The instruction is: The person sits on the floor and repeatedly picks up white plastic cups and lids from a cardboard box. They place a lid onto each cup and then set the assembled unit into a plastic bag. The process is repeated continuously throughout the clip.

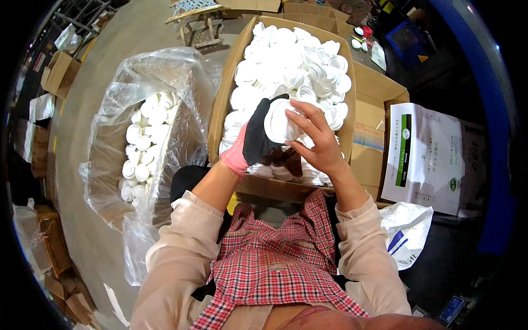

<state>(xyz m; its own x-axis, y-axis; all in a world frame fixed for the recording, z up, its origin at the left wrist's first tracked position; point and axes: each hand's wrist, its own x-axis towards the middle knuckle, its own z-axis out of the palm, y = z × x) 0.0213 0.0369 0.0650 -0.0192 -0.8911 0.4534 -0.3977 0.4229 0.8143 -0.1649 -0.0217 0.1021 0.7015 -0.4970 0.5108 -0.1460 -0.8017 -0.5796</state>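
My left hand (256, 135), in a pink and black work glove, is closed around a round white plastic piece (278, 122), which looks like a lid or shallow cup. Bare fingers of my right hand (317, 134) curve over the right edge of that piece, thumb below and fingertips on top. Both hands are above the near part of a large cardboard box (218, 124) heaped with many similar white plastic pieces (280, 60). A dark brown item (286, 163), partly hidden under my hands, lies on the pieces at the near end.
Left of me stands a box lined with clear plastic (118, 88), holding more white pieces (144, 144). An open cardboard carton (367, 118) adjoins the big box on the right. Beyond it is a white printed carton (426, 154); a white plastic bag (408, 231) lies near my right elbow.
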